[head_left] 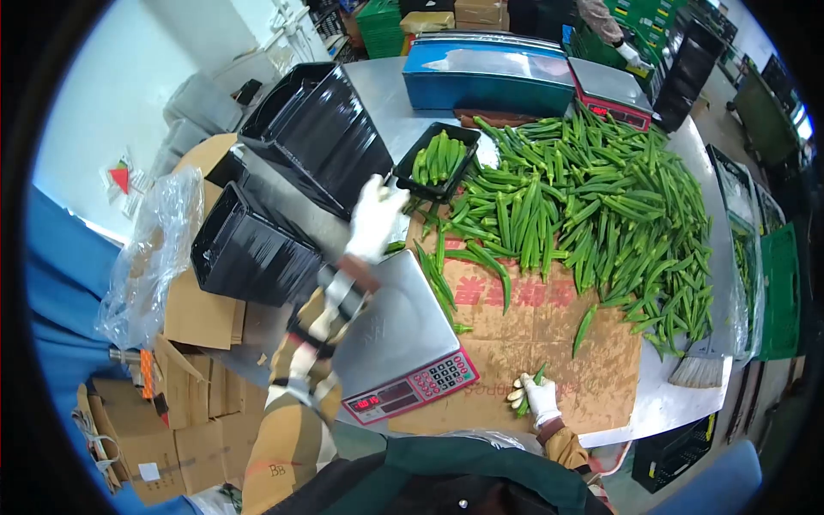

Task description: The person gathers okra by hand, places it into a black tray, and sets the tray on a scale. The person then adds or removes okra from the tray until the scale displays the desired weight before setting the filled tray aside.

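My left hand point(376, 221), in a white glove, is at the near left corner of a small black tray point(441, 196), its fingers at the rim. Several okra pods point(442, 159) lie side by side in that tray. In a white glove too, my right hand point(538, 400) is closed around green okra point(524, 403) over the cardboard sheet point(515, 343). A digital scale point(390, 318) with a bare metal plate and red-edged keypad stands below my left hand. A large pile of loose okra point(592, 206) spreads over the table's right side.
Tall nested stacks of black trays point(318, 129) point(253, 249) stand at left. A blue box point(489, 77) and a second scale point(609, 90) are at the back, near another person's gloved hand point(633, 57). A brush point(697, 371) lies by the right edge.
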